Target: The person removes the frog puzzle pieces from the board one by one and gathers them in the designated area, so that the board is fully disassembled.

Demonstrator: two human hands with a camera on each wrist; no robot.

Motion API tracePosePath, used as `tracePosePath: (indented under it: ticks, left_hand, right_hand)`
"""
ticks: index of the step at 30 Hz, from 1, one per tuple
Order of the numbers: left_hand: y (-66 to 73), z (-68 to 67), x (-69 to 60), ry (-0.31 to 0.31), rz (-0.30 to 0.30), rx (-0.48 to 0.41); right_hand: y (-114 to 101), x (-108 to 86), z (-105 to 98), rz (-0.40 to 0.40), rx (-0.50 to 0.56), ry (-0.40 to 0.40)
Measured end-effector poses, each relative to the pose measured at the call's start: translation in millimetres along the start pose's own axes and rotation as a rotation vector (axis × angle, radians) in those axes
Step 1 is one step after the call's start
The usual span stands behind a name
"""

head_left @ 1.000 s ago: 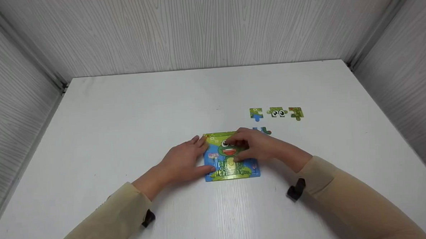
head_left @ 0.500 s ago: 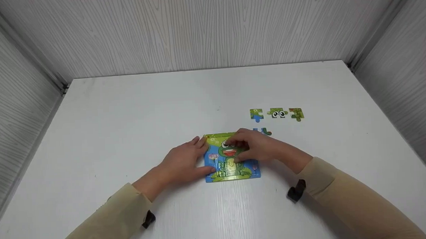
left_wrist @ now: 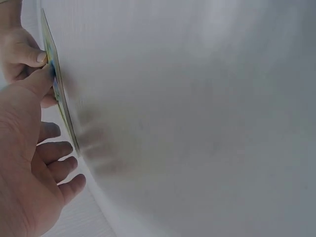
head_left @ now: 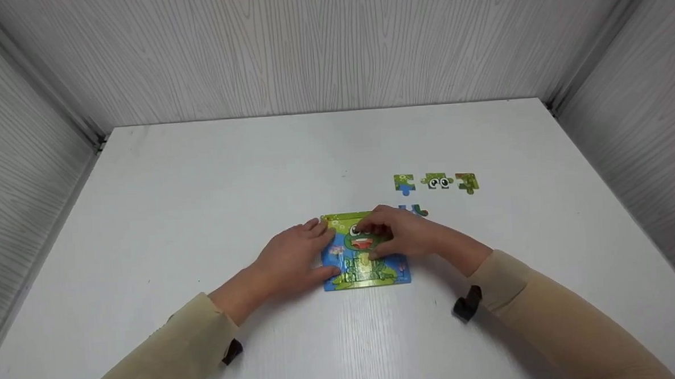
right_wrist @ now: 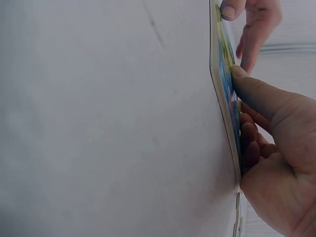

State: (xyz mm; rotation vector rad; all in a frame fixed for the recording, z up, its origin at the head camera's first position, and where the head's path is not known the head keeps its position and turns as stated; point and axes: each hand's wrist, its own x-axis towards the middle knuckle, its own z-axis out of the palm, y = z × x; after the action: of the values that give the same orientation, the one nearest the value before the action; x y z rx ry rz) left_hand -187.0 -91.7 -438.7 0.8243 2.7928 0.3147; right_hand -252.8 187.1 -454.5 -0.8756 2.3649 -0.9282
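Observation:
A square jigsaw board (head_left: 336,282) with a green frog picture lies flat on the white table. My left hand (head_left: 290,257) rests at its left side, with thumb and fingertips touching the board and the fingers mostly straight. Over the board's upper right part, my right hand (head_left: 406,230) has curled fingers. Its thumb and index finger pinch a puzzle piece (head_left: 361,243) showing the frog's red mouth; the hand hides much of that area. The left wrist view shows the board (left_wrist: 63,106) edge-on, and the right wrist view shows my right thumb (right_wrist: 261,94) down against it.
Several loose puzzle pieces lie beyond the board to the right: a green-and-blue one (head_left: 404,185), one with eyes (head_left: 438,181), a green one (head_left: 467,182). Another piece (head_left: 417,210) is partly hidden behind my right hand. Grey wood-grain panels (head_left: 320,48) enclose the table.
My left fingers have crept slightly further over the board's left edge. The right hand stays at the same spot on the board. The whole view shifts a little.

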Motion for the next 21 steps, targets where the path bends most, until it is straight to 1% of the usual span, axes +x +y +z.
tracePosePath:
  ticks: [5,8,11,13,16,21]
  left_hand:
    - [8.3,-3.0,-6.1,-0.005,0.129,0.027]
    - [14.0,-2.6,-9.9,-0.033,0.2,0.06]
    - [18.6,0.1,-13.2,-0.066,0.249,0.076]
    - [20.9,2.3,-14.7,-0.086,0.257,0.072]
    - [23.6,4.4,-15.8,-0.106,0.248,0.069]
    - [26.0,5.1,-15.2,-0.117,0.237,0.082]
  right_hand:
    - [-1,-0.8,0,-0.014,-0.007,0.0]
    - [-1,-1.2,0,-0.017,-0.018,0.0]
    - [-2,-1.4,0,-0.012,-0.019,0.001]
    - [-2,-1.4,0,-0.011,-0.015,0.003]
    - [-1,-1.3,1,-0.013,-0.007,0.007]
    - [0,-0.8,1,0.0,0.01,0.015]
